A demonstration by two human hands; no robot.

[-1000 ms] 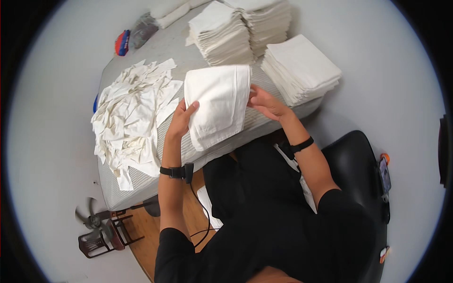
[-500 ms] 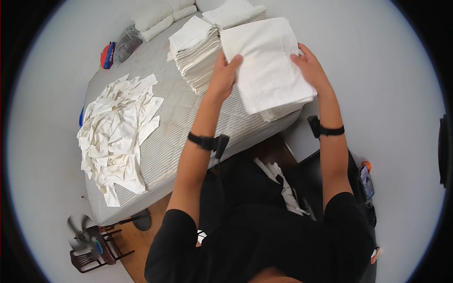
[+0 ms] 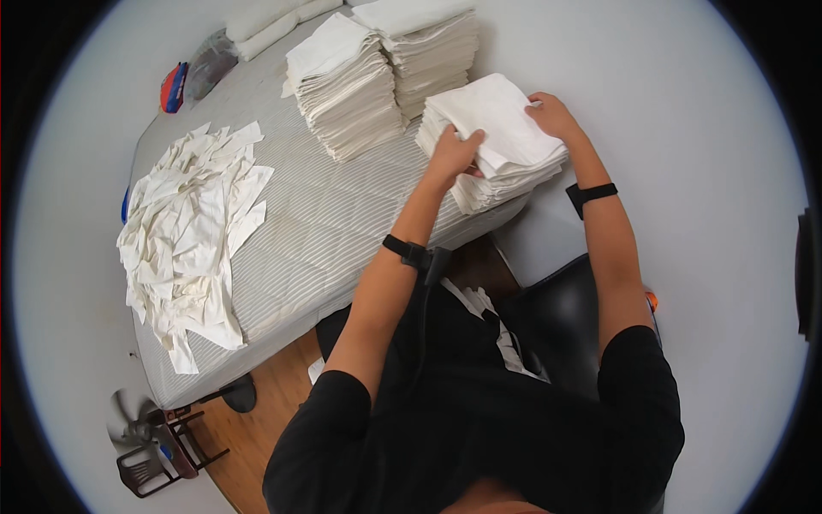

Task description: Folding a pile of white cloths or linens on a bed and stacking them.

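Note:
A folded white cloth lies on top of a short stack of folded cloths at the right corner of the mattress. My left hand grips its left edge, thumb on top and fingers partly hidden under the fold. At the opposite edge, my right hand has its thumb and fingers closed on the cloth's border. Two taller stacks of folded white cloths, a left one and a farther one, stand just beyond. Both my wrists wear black straps with small dark boxes.
A loose heap of crumpled white cloths covers the left of the striped mattress. Farther back are a grey bag, a red-and-blue packet and rolled white bedding. A fan and dark chair stand lower left; a black seat is beside me.
The folded cloth, held up between both hands before, has come down onto the short stack. My left hand has shifted right along with it, and the view has moved slightly.

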